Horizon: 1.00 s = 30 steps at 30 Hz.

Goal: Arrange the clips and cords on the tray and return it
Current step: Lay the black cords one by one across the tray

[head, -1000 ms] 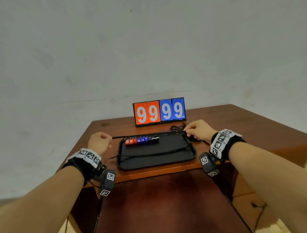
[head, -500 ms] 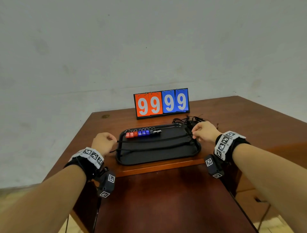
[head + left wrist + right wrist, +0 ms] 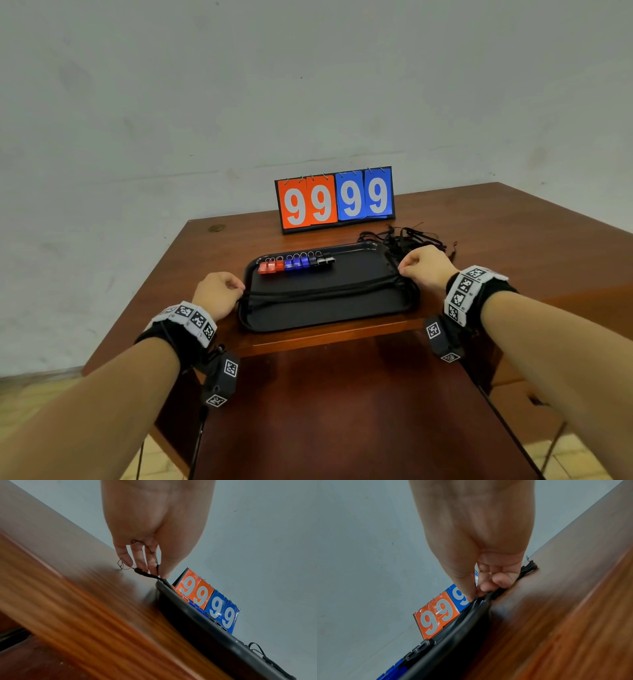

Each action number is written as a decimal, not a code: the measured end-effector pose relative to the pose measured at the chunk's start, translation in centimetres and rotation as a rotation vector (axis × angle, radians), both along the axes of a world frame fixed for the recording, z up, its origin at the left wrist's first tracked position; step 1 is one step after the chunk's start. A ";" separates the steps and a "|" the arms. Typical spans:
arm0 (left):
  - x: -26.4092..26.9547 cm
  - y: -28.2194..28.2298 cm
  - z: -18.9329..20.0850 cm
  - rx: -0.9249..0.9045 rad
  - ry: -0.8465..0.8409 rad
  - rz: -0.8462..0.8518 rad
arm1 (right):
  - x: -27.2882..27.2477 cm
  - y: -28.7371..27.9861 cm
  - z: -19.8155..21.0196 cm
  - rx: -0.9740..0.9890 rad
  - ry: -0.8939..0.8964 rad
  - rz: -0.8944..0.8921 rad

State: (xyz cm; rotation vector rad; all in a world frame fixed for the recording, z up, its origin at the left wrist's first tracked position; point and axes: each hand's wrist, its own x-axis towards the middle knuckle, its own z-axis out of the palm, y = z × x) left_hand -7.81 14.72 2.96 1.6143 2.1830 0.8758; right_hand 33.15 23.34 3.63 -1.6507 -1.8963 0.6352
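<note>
A black tray (image 3: 329,315) lies on the wooden table near its front step. Along its far rim stands a row of red, blue and black clips (image 3: 295,264). Black cords (image 3: 318,291) stretch across the tray from left to right. My left hand (image 3: 219,294) pinches their left ends at the tray's left rim; the left wrist view shows the left hand (image 3: 154,568) holding the cord end (image 3: 147,574) with thin loops between the fingers. My right hand (image 3: 423,269) grips the right ends at the right rim, fingers curled round the cord bundle (image 3: 498,593).
A scoreboard (image 3: 334,198) reading 9999 stands behind the tray. A tangle of loose black cords (image 3: 407,240) lies on the table behind my right hand. A lower, darker table surface (image 3: 342,411) lies in front of the tray.
Both hands have drawn the stretched cords nearer, from the tray's far rim by the clips down to its middle. The head view has tilted and the table sits lower in frame.
</note>
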 end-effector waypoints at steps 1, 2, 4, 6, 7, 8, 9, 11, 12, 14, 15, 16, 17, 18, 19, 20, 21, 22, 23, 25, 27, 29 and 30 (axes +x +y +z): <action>0.0 0.0 0.0 -0.006 -0.001 0.001 | 0.0 0.1 0.0 -0.008 -0.004 0.004; -0.1 0.0 0.0 -0.013 -0.006 0.003 | 0.0 0.1 0.0 -0.013 -0.008 0.009; -0.1 0.0 0.0 -0.023 -0.018 0.010 | 0.0 0.2 0.0 -0.017 -0.009 0.014; -0.1 0.0 0.1 -0.027 -0.028 0.023 | -0.1 0.2 0.0 -0.011 -0.002 0.008; -0.1 -0.1 0.1 -0.032 -0.031 0.030 | -0.2 0.1 0.0 -0.008 0.005 0.003; -0.1 -0.2 0.1 -0.041 -0.033 0.038 | -0.2 0.0 0.0 -0.009 0.011 -0.001; -0.1 -0.3 0.1 -0.049 -0.036 0.042 | -0.3 0.0 -0.1 -0.010 0.017 -0.003; -0.2 -0.5 0.1 -0.063 -0.039 0.044 | -0.3 -0.1 -0.1 -0.015 0.013 -0.004; -0.2 -0.6 0.2 -0.068 -0.039 0.042 | -0.4 -0.2 -0.1 -0.022 0.008 -0.002; -0.2 -0.7 0.2 -0.070 -0.041 0.037 | -0.5 -0.2 -0.1 -0.031 0.004 0.004; -0.2 -0.8 0.2 -0.068 -0.043 0.037 | -0.5 -0.3 -0.1 -0.033 0.002 0.008; -0.2 -0.8 0.3 -0.064 -0.043 0.035 | -0.5 -0.3 -0.1 -0.032 0.000 0.009; -0.2 -0.8 0.3 -0.060 -0.043 0.033 | -0.5 -0.3 -0.1 -0.032 -0.003 0.008; -0.2 -0.9 0.3 -0.060 -0.043 0.032 | -0.6 -0.3 -0.1 -0.031 -0.008 0.008; -0.1 -0.9 0.4 -0.061 -0.045 0.030 | -0.5 -0.3 -0.1 -0.030 -0.015 0.008; -0.1 -0.9 0.5 -0.062 -0.044 0.027 | -0.5 -0.4 0.0 -0.030 -0.019 0.007; 0.0 -1.0 0.5 -0.062 -0.040 0.025 | -0.4 -0.3 0.0 -0.029 -0.019 0.005; 0.1 -1.0 0.6 -0.060 -0.031 0.028 | -0.3 -0.3 0.0 -0.024 -0.017 0.001; 0.1 -1.1 0.7 -0.058 -0.027 0.031 | -0.3 -0.3 0.1 -0.014 -0.016 -0.001; 0.3 -1.3 0.9 -0.070 -0.019 0.033 | -0.2 -0.5 0.1 0.009 -0.017 -0.013; 0.5 -1.7 1.2 -0.085 0.010 0.039 | -0.1 -0.9 0.4 0.034 -0.010 -0.020; 0.9 -2.0 1.7 -0.059 0.053 0.073 | 0.0 -1.3 0.7 0.060 0.004 -0.028; 1.3 -2.1 2.0 -0.026 0.080 0.106 | 0.1 -1.4 0.9 0.075 0.012 -0.038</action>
